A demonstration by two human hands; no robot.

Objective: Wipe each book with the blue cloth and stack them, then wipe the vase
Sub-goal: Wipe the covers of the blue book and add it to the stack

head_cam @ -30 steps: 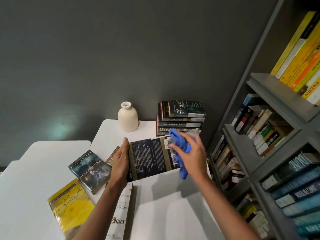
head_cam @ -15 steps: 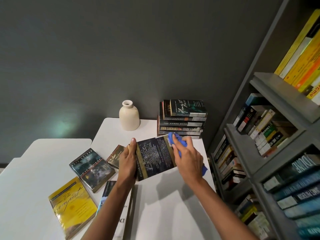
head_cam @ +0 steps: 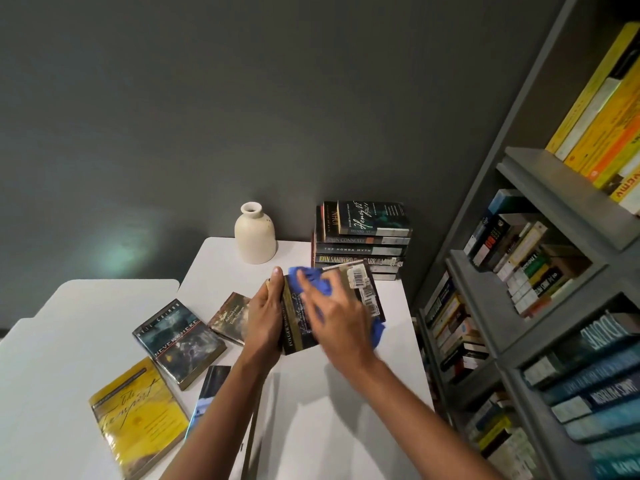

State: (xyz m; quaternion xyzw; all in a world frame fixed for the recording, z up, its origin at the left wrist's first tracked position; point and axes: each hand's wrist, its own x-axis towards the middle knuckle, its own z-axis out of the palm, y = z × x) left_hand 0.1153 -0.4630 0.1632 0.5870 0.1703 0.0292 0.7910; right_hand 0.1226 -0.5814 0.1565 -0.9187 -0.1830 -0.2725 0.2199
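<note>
The right hand (head_cam: 337, 313) lies on the cloth (head_cam: 311, 277) with fingers spread, pressing it flat on the cover of the book (head_cam: 360, 292). It is blurred, so I cannot make out the finger detail. Blue bunches at the fingertips and a tail shows past the heel of the palm. The left hand (head_cam: 265, 317) grips the book by its spine edge, thumb up at the far corner, holding it tilted above the bench (head_cam: 329, 410).

The spine runs away from the person, so the long axis points roughly at the wall. The stack (head_cam: 363, 244) sits just beyond the book, slightly right, its spines facing the person. Stacking would probably need a short reach forward and about a quarter turn. The left hand already holds the book, though the right is on the stack's side.

The vase (head_cam: 255, 237) stands upright left of the stack, apart from it. Loose books (head_cam: 180, 341) lie to the left on the bench, likely unwiped. Shelves (head_cam: 519, 271) stand at right.
</note>
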